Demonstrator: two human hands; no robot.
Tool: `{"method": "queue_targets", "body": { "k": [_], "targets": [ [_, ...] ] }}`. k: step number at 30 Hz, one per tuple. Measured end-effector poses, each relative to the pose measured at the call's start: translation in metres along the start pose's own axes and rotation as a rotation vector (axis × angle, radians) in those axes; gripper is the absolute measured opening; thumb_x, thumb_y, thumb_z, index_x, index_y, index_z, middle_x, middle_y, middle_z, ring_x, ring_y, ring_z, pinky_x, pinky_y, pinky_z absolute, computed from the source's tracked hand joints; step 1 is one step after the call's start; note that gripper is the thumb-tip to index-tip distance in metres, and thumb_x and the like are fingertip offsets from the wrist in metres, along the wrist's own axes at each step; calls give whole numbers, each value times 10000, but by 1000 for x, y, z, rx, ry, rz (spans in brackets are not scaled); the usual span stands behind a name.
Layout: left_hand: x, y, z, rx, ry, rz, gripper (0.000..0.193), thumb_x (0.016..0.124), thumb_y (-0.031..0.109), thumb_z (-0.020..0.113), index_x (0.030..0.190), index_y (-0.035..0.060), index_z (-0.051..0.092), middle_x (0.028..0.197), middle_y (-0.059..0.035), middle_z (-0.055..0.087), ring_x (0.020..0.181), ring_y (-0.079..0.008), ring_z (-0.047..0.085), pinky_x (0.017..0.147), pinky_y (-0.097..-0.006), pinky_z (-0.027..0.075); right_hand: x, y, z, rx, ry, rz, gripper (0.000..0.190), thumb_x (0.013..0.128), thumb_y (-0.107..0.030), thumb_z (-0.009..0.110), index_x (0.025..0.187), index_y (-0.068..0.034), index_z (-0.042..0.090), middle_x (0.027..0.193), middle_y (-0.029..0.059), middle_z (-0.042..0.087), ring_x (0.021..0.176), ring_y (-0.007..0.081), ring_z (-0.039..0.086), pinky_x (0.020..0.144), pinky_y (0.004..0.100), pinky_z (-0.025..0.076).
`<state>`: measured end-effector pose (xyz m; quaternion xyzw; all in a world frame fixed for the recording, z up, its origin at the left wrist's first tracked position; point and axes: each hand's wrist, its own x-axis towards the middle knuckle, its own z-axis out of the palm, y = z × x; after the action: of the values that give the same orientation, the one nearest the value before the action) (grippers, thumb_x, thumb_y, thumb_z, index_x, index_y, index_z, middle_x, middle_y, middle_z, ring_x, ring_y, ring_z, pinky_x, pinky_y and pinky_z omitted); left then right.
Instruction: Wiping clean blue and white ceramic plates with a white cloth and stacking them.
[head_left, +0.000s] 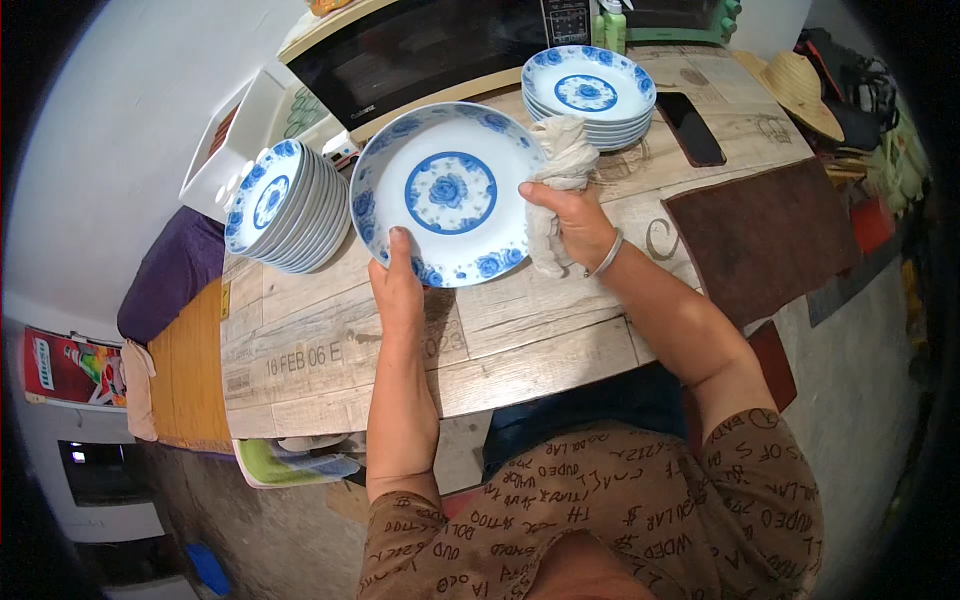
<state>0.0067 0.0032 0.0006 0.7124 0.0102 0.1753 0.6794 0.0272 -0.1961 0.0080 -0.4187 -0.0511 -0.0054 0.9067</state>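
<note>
A white plate with blue roses (480, 255) is held up over the table, its inner face towards me. My left hand (397, 281) grips its lower left rim, thumb on the face and fingers hidden beneath. At the right rim, my right hand (574, 217) clasps a cream cloth (566, 154) against the plate, part of it hanging below. On the left stands a tilted stack of matching dishes (289, 202). Behind my right hand, a shorter stack of plates (592, 90) sits in front of the microwave.
A microwave oven (435, 52) spans the table's back. A black smartphone (690, 129) lies right of the plates, near a brown mat (765, 232) draped over the table's right edge. A white rack (255, 127) stands behind the left stack, beside a small toy vehicle (342, 150).
</note>
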Motion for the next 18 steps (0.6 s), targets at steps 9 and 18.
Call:
{"method": "queue_targets", "body": {
  "k": [9,18],
  "targets": [
    [-9,5,22,-411,33,-265,308,903,313,468,1006,23,485,807,-49,577,588,-115,556,440,-210,427,-21,28,12,-89,-229,126,396,766,-193,647,1087,-19,492,1033,58,537,937,126,501,805,261,421],
    [-5,2,13,-159,-237,-326,365,891,339,488,1029,1,495,813,-69,596,604,-111,563,487,-216,451,6,9,-13,-99,1,72,298,704,-40,602,988,-10,516,887,54,548,796,143,541,702,268,450]
  ]
}}
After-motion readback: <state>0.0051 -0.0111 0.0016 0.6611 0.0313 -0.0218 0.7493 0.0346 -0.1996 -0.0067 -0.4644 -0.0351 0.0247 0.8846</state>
